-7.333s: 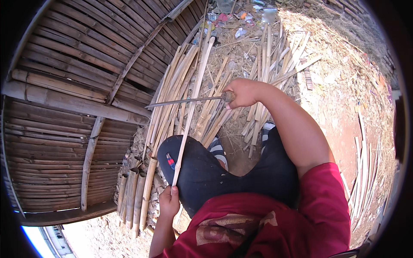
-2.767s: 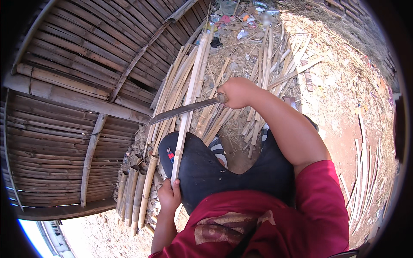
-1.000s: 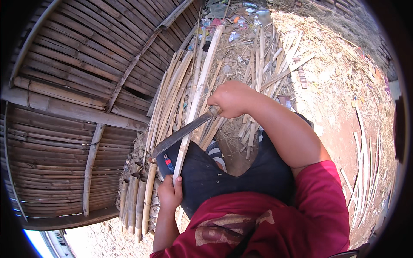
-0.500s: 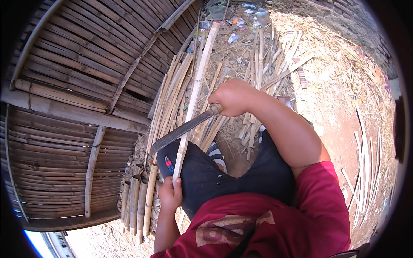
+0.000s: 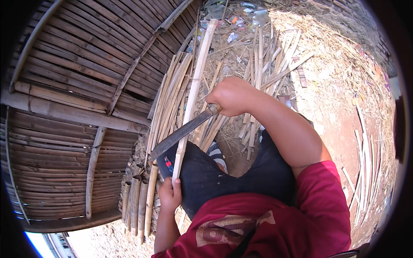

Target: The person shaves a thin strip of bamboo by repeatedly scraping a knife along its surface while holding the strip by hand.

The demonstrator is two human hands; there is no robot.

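The left hand (image 5: 171, 195) grips a bamboo strip (image 5: 193, 92) while the right hand (image 5: 231, 96) clenches a machete (image 5: 182, 133) across it, apparently touching.

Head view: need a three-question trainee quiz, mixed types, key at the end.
1. Multiple choice: What does the right hand hold?
A) a hammer
B) a long knife
C) a bottle

2. True or false: The left hand holds the far end of the pale strip.

3. Fill in: In the picture, the upright bamboo tubes are to the ____ of the left hand.

Key:
1. B; the hand grips it by the handle, and the blade lies across the pale strip.
2. False; it holds the near end, by the person's knee.
3. left
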